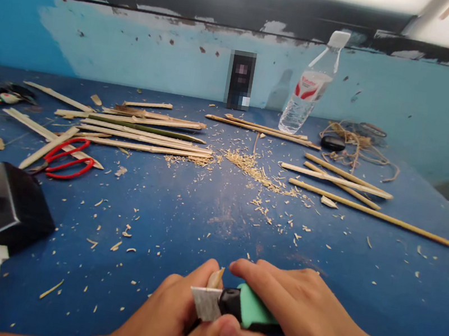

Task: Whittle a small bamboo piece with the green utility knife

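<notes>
At the bottom centre, my left hand (176,313) is closed round a short piece of bamboo (215,278), whose pale tip sticks up between the fingers. My right hand (299,316) grips the green and black handle of a knife (254,308). The wide metal blade (206,304) points left and lies across the bamboo just below its tip. My left thumb is at the lower edge of the blade, close to the right hand's fingers. The rest of the bamboo piece is hidden by the hands and blade.
On the blue table (183,212) lie bamboo strips (144,137), thin sticks (371,211), shavings (250,169) and red-handled scissors (69,166). A black box (0,212) with a white cable stands left. A water bottle (309,88), dark phone-like object (241,80) and string (356,146) are behind.
</notes>
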The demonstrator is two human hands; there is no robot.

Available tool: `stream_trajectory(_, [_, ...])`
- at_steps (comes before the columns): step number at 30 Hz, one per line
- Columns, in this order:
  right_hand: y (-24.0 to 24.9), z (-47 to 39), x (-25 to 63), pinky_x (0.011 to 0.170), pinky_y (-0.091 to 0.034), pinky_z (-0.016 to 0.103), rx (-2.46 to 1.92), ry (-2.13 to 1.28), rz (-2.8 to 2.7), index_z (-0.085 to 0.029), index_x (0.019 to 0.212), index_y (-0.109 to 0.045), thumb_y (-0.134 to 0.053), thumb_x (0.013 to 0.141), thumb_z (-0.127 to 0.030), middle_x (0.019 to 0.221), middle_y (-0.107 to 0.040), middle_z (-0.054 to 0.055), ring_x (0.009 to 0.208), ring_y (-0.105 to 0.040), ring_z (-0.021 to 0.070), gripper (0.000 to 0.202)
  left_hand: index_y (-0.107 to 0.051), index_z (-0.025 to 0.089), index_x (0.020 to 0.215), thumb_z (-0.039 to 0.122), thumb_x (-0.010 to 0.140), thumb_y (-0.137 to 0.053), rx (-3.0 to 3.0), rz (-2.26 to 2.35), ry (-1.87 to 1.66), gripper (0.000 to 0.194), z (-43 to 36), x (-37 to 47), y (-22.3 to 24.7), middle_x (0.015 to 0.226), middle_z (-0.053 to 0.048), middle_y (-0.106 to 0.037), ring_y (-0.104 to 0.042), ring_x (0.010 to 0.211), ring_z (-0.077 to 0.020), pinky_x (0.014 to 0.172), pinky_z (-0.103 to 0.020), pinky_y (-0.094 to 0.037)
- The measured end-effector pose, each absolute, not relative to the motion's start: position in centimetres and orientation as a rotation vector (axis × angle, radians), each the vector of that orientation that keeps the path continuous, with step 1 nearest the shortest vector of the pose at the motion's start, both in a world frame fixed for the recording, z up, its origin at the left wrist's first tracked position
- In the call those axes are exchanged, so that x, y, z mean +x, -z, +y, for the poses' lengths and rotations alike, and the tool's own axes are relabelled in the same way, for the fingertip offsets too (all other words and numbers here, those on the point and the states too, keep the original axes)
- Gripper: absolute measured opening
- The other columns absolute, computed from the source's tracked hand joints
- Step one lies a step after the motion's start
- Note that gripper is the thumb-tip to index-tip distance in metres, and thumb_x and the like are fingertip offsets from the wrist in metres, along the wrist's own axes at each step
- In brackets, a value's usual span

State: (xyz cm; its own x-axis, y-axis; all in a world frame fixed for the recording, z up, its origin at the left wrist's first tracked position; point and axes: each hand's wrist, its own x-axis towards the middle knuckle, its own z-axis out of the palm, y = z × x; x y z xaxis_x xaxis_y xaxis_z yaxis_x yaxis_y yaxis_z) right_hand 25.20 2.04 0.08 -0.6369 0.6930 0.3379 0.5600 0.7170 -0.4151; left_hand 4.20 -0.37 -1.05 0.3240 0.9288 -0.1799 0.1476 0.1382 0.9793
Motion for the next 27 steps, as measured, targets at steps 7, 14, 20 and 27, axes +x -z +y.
stream_trajectory(7, [-0.8,1.0,24.8,0.053,-0.06,0.031,-1.113,-0.218,-2.395,-0.015,0.111,-0.063,-0.023,0.115,-0.047,0.094,-0.081,0.008,0.067,-0.077,0.0197,0.051,-0.065,0.024,0.078,0.063,0.1,-0.052,1.565,0.99,-0.619,0.047,1.6,3.2,1.1,0.068,-0.001,-0.057,-0.046,0.058,-0.0165,0.058,-0.029,-0.039])
stream_trajectory(14, [-1.3,1.3,25.1,0.053,-0.06,0.032,-1.091,-0.35,-2.414,-0.017,0.102,-0.064,-0.021,0.115,-0.05,0.095,-0.081,0.007,0.066,-0.077,0.0194,0.056,-0.065,0.024,0.077,0.071,0.094,-0.057,1.383,1.068,-0.687,0.051,0.6,4.0,1.2,0.06,0.002,-0.044,-0.031,0.055,-0.0155,0.05,-0.027,-0.035])
stream_trajectory(20, [-1.0,1.7,25.3,0.054,-0.058,0.032,-1.041,-0.494,-2.436,-0.018,0.1,-0.066,-0.021,0.115,-0.052,0.095,-0.081,0.007,0.067,-0.077,0.0191,0.058,-0.063,0.025,0.07,0.077,0.088,-0.061,1.318,1.149,-0.778,0.055,-0.1,4.8,1.0,0.061,0.002,-0.043,-0.029,0.056,-0.0156,0.05,-0.026,-0.038])
stream_trajectory(27, [-1.5,1.7,25.1,0.056,-0.059,0.032,-1.088,-0.508,-2.431,-0.018,0.106,-0.065,-0.018,0.115,-0.053,0.094,-0.081,0.004,0.069,-0.078,0.019,0.059,-0.063,0.026,0.069,0.071,0.094,-0.055,1.526,1.159,-0.74,0.052,0.6,4.2,0.7,0.063,0.0,-0.05,-0.039,0.056,-0.0165,0.054,-0.027,-0.043])
